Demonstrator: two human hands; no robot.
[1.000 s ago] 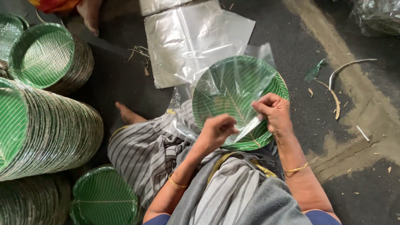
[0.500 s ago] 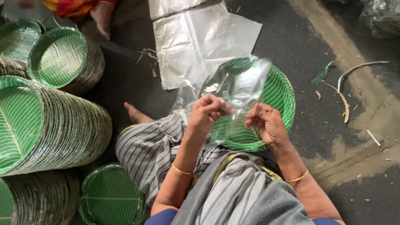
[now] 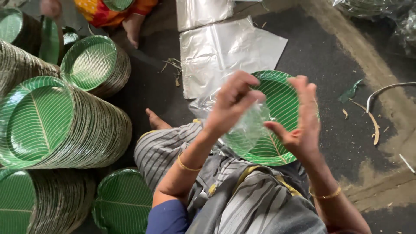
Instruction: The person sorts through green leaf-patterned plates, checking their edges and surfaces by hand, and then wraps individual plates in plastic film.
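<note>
A round green leaf-patterned plate stack rests on my lap, over the dark floor. My left hand is raised above it, fingers pinched on a clear plastic bag that hangs crumpled between my hands. My right hand is lifted beside it, fingers spread, thumb touching the bag's edge. Gold bangles circle both wrists.
Long sideways stacks of green plates lie at my left, more behind. A loose plate lies by my knee. Flat clear plastic bags lie ahead on the floor. Another person's foot shows at the top. Debris at right.
Both hands rose from the plate's near rim to above it. The plastic bag gathered up between them, and my right hand's fingers spread apart.
</note>
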